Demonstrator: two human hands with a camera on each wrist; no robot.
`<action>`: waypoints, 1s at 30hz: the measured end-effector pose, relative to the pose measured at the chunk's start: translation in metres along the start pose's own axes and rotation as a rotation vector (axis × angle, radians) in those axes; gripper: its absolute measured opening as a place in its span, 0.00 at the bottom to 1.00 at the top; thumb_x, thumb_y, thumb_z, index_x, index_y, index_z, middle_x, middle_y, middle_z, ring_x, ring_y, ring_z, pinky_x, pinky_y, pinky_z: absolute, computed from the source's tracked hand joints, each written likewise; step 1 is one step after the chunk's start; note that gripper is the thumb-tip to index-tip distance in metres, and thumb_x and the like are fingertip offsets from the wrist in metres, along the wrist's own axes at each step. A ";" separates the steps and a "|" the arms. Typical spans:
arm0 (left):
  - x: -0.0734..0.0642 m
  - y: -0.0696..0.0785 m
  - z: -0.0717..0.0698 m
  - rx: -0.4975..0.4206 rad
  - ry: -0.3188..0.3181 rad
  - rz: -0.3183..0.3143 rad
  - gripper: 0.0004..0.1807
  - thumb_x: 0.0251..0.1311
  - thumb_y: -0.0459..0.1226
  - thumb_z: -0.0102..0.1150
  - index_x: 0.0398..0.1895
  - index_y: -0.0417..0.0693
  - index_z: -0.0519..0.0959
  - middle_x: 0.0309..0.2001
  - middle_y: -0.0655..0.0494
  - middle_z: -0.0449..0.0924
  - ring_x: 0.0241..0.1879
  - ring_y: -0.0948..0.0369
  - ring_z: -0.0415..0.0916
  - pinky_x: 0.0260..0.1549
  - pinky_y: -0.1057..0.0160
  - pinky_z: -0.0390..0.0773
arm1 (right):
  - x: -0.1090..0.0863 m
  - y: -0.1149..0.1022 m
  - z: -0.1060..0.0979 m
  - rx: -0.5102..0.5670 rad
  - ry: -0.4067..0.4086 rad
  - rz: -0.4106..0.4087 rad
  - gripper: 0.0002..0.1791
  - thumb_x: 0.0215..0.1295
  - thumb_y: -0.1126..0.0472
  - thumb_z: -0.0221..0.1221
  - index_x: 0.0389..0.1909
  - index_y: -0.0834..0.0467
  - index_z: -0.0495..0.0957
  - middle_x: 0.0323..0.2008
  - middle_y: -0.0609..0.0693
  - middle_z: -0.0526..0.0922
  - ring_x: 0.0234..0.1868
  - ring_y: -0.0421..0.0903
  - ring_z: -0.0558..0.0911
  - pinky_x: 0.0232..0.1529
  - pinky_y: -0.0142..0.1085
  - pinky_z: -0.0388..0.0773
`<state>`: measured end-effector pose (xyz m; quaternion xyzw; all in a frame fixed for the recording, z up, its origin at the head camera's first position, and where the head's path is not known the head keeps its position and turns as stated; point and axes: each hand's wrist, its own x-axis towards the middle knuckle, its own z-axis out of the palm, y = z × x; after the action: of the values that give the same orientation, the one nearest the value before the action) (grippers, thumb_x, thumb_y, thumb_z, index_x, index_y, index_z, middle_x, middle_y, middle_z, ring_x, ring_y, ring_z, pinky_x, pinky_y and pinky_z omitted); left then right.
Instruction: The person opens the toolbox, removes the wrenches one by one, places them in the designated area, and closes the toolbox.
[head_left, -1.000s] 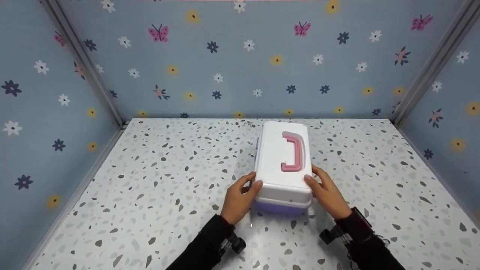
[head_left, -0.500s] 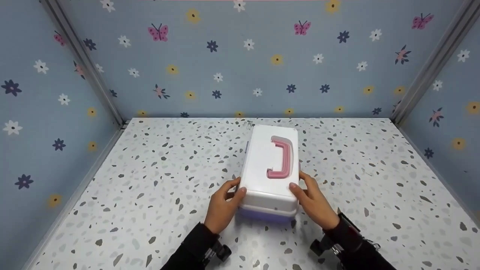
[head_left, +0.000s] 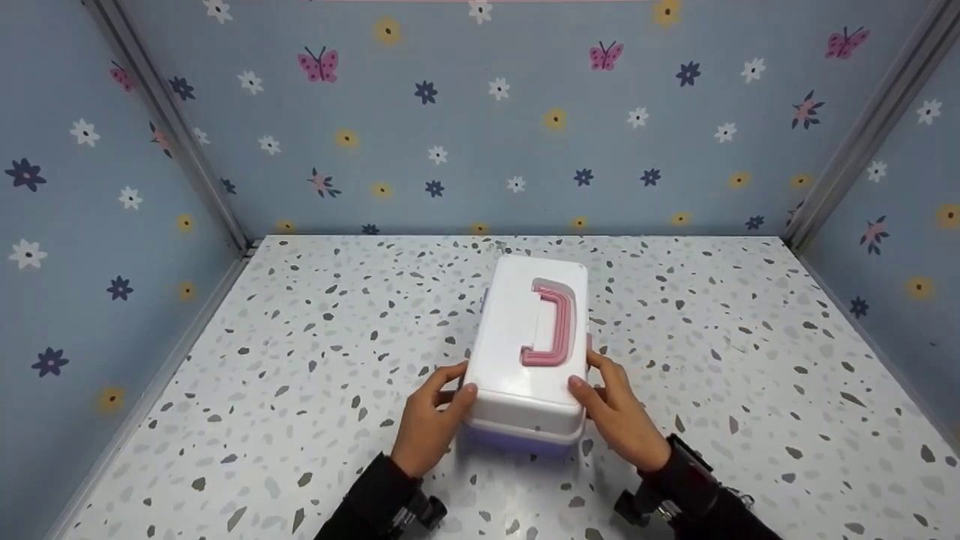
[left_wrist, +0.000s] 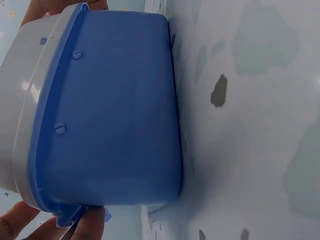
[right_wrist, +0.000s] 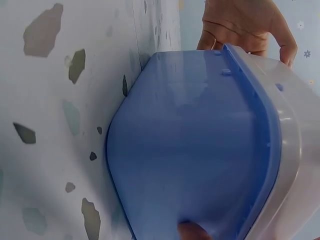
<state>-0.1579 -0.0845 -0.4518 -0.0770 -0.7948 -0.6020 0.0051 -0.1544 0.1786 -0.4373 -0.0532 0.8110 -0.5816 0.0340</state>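
A lidded plastic storage box (head_left: 499, 337) has a white lid, a purple-blue base (left_wrist: 115, 105) and a pink carry handle (head_left: 559, 330) folded down into its top. It is turned slightly, its far end leaning right. My left hand (head_left: 427, 424) grips the near left side, thumb at the lid's corner. In the left wrist view, its fingers (left_wrist: 90, 225) are beside a blue tab (left_wrist: 70, 214) under the lid rim. On the near right, my right hand (head_left: 622, 420) holds the box, thumb on the lid and fingers down the side. The lid sits closed; the contents are hidden.
The box's bottom is right at the white speckled tabletop (head_left: 337, 375). Blue walls with flowers and butterflies enclose the table at the back (head_left: 465, 120), left (head_left: 75, 210) and right (head_left: 892, 247). Metal posts (head_left: 176, 127) mark the corners. Dark straps with small devices (head_left: 420, 510) are on both wrists.
The box has moved left and toward me with both hands on it, turning slightly clockwise. Most of that shift came in the first half second. The lid has stayed closed.
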 end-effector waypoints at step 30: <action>0.009 0.049 0.057 0.809 0.142 0.725 0.39 0.57 0.63 0.59 0.62 0.46 0.73 0.62 0.46 0.76 0.64 0.48 0.72 0.66 0.55 0.70 | 0.069 0.015 -0.040 -0.079 0.061 0.045 0.25 0.74 0.54 0.51 0.65 0.64 0.69 0.59 0.66 0.76 0.55 0.56 0.80 0.50 0.39 0.82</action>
<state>-0.1557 -0.0157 -0.4201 -0.2969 -0.8831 -0.2118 0.2952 -0.2287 0.2122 -0.4379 -0.0185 0.8350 -0.5496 0.0202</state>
